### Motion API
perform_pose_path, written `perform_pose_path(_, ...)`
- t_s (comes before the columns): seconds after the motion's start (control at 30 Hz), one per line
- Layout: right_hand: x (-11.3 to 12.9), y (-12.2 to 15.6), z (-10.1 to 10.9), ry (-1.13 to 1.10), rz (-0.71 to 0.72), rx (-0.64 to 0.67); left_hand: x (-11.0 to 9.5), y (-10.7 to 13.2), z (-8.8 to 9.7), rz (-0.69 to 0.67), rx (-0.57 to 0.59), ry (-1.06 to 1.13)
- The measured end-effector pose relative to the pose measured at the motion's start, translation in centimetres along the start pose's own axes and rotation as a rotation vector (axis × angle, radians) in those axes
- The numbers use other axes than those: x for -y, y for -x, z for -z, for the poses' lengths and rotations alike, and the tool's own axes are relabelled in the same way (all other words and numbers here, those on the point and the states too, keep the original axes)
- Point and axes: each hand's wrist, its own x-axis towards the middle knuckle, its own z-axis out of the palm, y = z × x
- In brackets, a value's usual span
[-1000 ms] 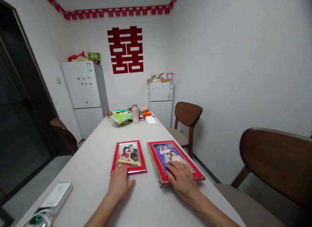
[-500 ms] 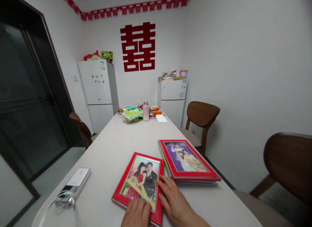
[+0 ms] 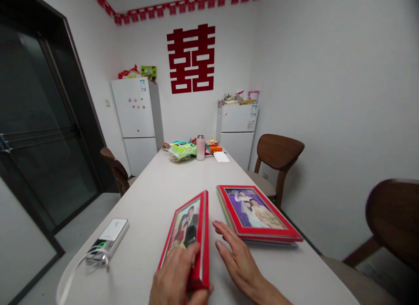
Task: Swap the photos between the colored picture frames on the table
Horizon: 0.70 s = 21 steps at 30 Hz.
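Note:
My left hand [image 3: 176,274] grips the near end of a red picture frame [image 3: 204,235], fingers wrapped over its edge. The frame is tilted, its right side raised off the table, and its photo of a couple faces left and up. Just right of it, my right hand [image 3: 240,261] is open, fingers stretched forward, apart from the frame. A second red picture frame [image 3: 265,233] with a purple photo lies flat beyond my right hand, on top of other frames or flat items whose edges show beneath.
On the white table [image 3: 144,209], a power bank [image 3: 109,239] with a white cable lies at left. At the far end stand a pink bottle [image 3: 200,148], a green snack bag [image 3: 183,151] and a white paper [image 3: 221,157]. Wooden chairs [image 3: 279,152] line the sides.
The nearer picture frame was flat with both hands on it. My left hand has raised its right side, and my right hand has come off it. The view has shifted slightly.

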Motion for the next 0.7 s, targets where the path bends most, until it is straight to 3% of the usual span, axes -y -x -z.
perform_pose_path(0.13, 1.2, -0.5, -1.6, -0.06, 0.014, 0.074, 0.2, -1.9, 3.2, 0.361, -0.175, 0.257)
perform_pose_path(0.2, 1.5, -0.5, -2.4, -0.075, -0.003, 0.112, 0.6, -1.9, 3.8, 0.534, -0.251, 0.345)
perform_pose_path(0.3, 1.9, -0.6, -2.9, -0.084, -0.016, 0.164, 1.6, -1.1, 3.7, 0.692, -0.319, 0.439)
perform_pose_path(0.4, 1.8, -0.8, -2.9, -0.031, -0.031, 0.199, 2.8, -0.1, 2.5, 0.781, -0.29, 0.576)
perform_pose_path(0.53, 0.9, -0.9, -2.7, 0.084, -0.046, 0.22, 4.2, 1.7, 0.0, 0.818, -0.145, 0.68)
perform_pose_path(0.7, 0.0, -0.6, -2.4, 0.179, -0.033, 0.266, 5.4, 3.7, -1.8, 0.701, -0.022, 0.407)
